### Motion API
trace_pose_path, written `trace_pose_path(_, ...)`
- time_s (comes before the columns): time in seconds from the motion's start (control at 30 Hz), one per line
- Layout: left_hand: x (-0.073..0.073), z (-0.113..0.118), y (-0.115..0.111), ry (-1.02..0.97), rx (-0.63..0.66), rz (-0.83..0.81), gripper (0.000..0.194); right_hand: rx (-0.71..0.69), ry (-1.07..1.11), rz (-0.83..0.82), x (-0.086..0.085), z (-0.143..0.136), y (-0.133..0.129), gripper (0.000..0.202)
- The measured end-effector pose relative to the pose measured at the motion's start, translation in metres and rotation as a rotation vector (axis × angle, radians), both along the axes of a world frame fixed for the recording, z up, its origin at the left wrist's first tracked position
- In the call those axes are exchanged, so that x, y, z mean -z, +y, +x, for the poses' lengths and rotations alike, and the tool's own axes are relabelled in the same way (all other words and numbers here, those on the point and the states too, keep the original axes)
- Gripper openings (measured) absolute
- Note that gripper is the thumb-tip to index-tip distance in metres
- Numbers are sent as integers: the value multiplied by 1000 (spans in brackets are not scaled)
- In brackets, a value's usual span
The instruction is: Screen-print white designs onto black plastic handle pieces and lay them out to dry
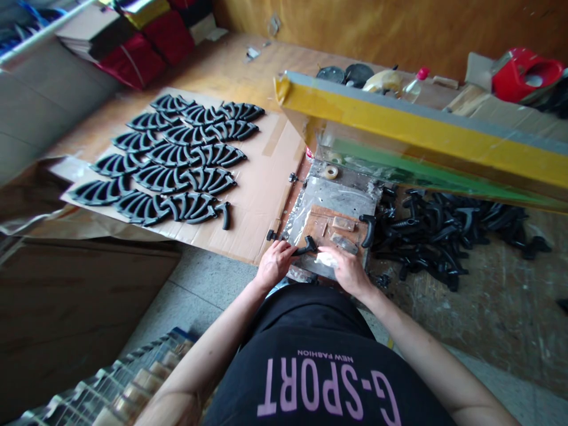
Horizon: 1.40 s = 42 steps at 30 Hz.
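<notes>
My left hand [275, 262] grips one end of a black curved part [305, 246] at the near edge of the metal plate [328, 192]. My right hand [348, 268] is just right of that part, its fingers closed on a white cloth [326, 259]. Beyond my hands, a brown board [316, 220] with small blocks lies on the plate. Another black part [367, 231] stands at the board's right side. Rows of similar parts [164, 154] are laid out on cardboard [266, 177] at the left.
A loose pile of black parts [439, 231] lies right of the plate. A yellow-edged frame [399, 121] slants above the plate's far side. A tape roll [331, 172], a red container [526, 74] and red bundles [133, 59] are farther back. A wire rack [102, 384] stands at lower left.
</notes>
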<state>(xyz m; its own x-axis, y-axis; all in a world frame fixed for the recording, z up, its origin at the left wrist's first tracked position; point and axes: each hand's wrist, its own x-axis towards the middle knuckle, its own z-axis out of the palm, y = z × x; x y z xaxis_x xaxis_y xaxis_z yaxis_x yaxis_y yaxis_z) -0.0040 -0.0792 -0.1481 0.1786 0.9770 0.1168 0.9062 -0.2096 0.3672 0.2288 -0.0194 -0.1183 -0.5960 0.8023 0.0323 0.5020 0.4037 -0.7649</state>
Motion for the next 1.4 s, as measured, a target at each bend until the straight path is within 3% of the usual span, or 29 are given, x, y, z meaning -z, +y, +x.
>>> trace_pose_path(0.17,3,0,-1,-8,-7,21,27,310,209,-327,-1,-1,22,30)
trace_pose_path(0.4,3,0,0,-24,-2,16,26,157,268,-471,18,-32,30,27)
trace_pose_path(0.5,1,-1,-1,-35,-1,9,25,128,239,-478,15,-37,31,29)
trace_pose_path(0.67,-10,7,3,-160,-45,-33,23,155,302,-507,-24,-25,25,23)
trace_pose_path(0.8,-33,42,32,-343,-72,-122,20,185,389,-592,-63,3,10,26)
trace_pose_path(0.87,-47,70,55,-430,13,-143,21,197,436,-615,-78,20,3,26)
trace_pose_path(1.0,-65,128,98,-480,305,-123,46,301,543,-632,-92,53,-3,26)
trace_pose_path(1.07,-64,152,111,-321,353,-116,48,402,632,-632,-92,66,-1,30)
trace_pose_path(1.23,-44,183,120,88,240,-162,27,625,746,-620,-72,89,9,55)
trace_pose_path(1.33,-37,182,118,68,226,-160,22,680,676,-564,-50,99,16,64)
trace_pose_path(1.4,-36,172,114,-28,218,-103,28,714,646,-513,-37,104,21,64)
